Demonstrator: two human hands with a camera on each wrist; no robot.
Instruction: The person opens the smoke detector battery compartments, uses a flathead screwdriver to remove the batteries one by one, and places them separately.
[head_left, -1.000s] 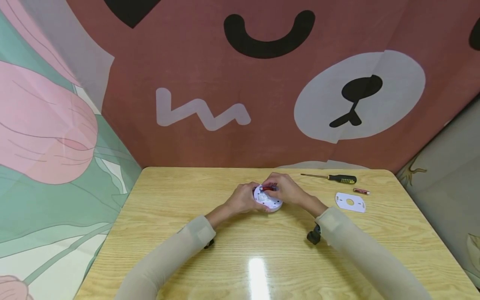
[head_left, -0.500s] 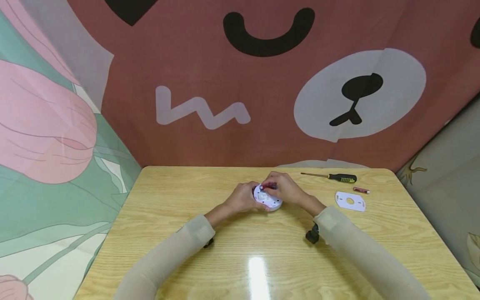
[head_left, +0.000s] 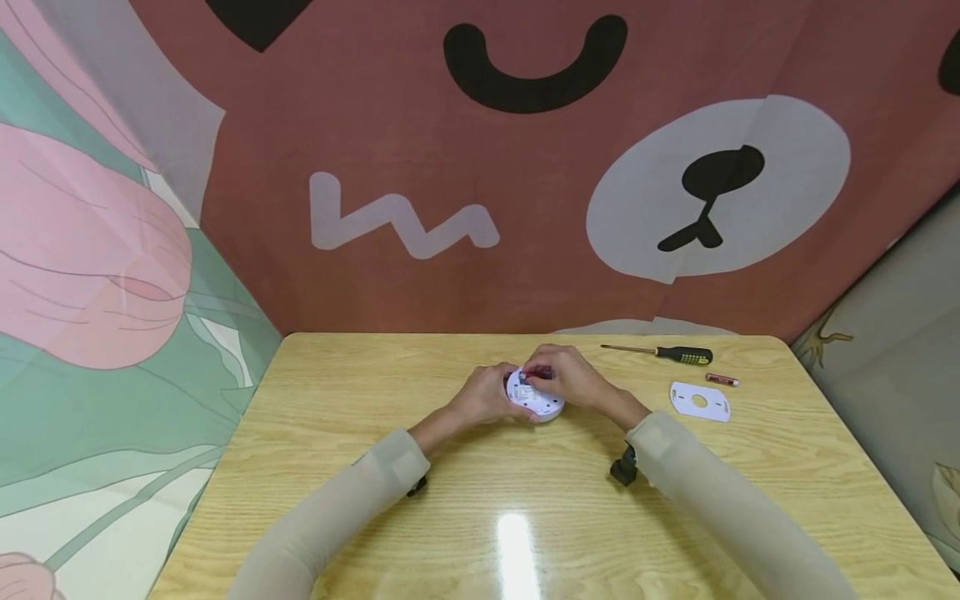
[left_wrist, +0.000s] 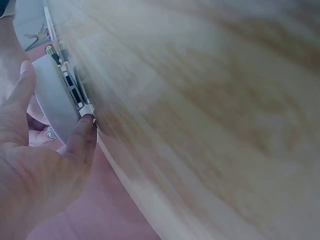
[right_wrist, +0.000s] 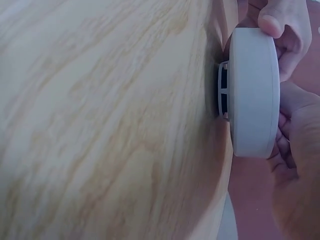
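left hand grips round white detector at 9 o'clock, steadying it on bench | right hand pinches red battery into its 12 o'clock bay | screwdriver, spare battery, mounting plate parked at 3 o'clock, out of the way

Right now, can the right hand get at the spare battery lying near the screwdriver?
Probably yes: the battery lies uncovered on the table beside the white plate. But the right hand is busy on the round device.

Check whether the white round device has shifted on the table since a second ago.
No. The white round device sits at the same spot, equally far left of the screwdriver, held by both hands.
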